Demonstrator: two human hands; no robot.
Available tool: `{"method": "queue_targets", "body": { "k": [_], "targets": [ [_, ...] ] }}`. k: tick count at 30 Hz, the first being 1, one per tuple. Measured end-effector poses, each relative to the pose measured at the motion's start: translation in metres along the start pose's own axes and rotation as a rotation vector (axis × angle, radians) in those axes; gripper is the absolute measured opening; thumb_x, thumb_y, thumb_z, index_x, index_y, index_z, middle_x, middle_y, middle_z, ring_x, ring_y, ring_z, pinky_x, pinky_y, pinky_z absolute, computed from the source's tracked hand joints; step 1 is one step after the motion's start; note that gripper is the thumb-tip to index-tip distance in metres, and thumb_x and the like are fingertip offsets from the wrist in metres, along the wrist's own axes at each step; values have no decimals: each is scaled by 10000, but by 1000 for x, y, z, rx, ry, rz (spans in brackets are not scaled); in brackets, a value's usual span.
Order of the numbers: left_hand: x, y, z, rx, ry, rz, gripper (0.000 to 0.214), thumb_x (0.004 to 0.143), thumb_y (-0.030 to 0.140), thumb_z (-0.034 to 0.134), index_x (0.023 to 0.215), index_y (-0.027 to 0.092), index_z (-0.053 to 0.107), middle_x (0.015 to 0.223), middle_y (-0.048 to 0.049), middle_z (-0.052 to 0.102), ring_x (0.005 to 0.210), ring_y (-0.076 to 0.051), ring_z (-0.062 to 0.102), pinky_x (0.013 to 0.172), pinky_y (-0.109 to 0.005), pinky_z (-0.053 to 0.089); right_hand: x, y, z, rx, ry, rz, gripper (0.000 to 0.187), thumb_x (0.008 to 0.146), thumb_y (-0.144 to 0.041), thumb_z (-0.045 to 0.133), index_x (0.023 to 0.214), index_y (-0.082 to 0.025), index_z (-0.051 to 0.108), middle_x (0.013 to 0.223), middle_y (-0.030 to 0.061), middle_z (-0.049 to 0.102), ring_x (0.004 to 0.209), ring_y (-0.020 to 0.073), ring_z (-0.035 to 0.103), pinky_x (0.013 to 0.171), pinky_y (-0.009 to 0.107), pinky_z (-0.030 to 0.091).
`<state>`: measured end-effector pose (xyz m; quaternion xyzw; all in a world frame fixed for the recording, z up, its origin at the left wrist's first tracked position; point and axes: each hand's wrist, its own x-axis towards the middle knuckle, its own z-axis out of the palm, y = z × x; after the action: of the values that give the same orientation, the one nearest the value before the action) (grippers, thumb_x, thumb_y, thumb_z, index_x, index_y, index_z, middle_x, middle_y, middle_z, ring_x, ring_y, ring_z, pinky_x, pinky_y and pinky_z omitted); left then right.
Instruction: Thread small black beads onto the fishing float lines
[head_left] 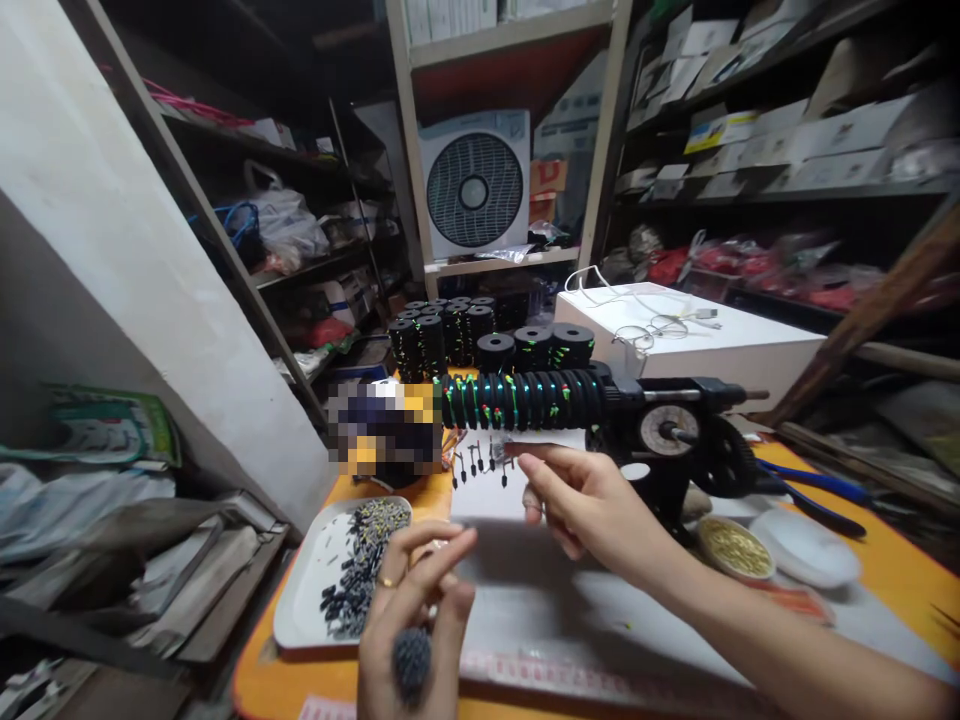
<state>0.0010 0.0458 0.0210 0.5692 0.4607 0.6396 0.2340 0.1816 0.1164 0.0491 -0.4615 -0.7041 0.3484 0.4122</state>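
Observation:
My right hand (pixel 581 495) is in front of a black ribbed roll (pixel 517 402), its thumb and forefinger pinched together. What lies between those fingertips is too small to make out. Just left of them dangle several small black pieces (pixel 473 462) on thin stems. The roll carries green and red bits and sits on a black machine with a dial (pixel 670 429). My left hand (pixel 420 610) is lower and nearer, fingers curled, with a dark grey, rough-textured bundle (pixel 411 662) in its palm. Beside it, a white tray (pixel 300 605) holds many small black, grey and yellowish pieces.
Several finished-looking black rolls (pixel 450 335) stand behind the machine. A white box (pixel 720 345) bears glasses and a cable. Right of the machine lie blue-handled pliers (pixel 814 490) and a dish (pixel 739 548) of golden bits. A box fan (pixel 474 180) stands among loaded shelves.

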Motion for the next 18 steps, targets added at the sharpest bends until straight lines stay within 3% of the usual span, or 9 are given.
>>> {"method": "queue_targets", "body": {
  "k": [5,10,14,18],
  "targets": [
    [44,19,34,-63,-202,0,158,919,260,656,1025,262,774,943,-23,688,720,-140,615,684,-262,483,-9,5,-6,-162,121,-204,366,1041,-405,443,1022,-140,695,598,-5,643,353,83,497,394,206,397],
    [68,21,66,-14,-281,-45,166,867,344,710,900,186,747,799,-36,722,784,-202,646,790,-334,476,-31,7,-12,-444,30,-446,324,1013,-177,389,828,-151,653,661,38,655,553,138,608,554,250,421],
    [67,19,69,-11,-276,-81,218,912,339,640,754,195,685,731,-26,689,744,-201,631,726,-320,471,-62,12,-6,-679,-133,-516,251,914,-23,442,837,-152,643,649,31,651,485,167,589,474,300,320],
    [42,16,54,-36,-280,-169,239,915,352,642,735,195,653,705,-13,644,645,-155,564,612,-261,438,-95,20,-5,-820,-288,-541,196,833,-22,601,762,-204,616,611,-13,661,421,183,587,424,346,261]
  ]
}}
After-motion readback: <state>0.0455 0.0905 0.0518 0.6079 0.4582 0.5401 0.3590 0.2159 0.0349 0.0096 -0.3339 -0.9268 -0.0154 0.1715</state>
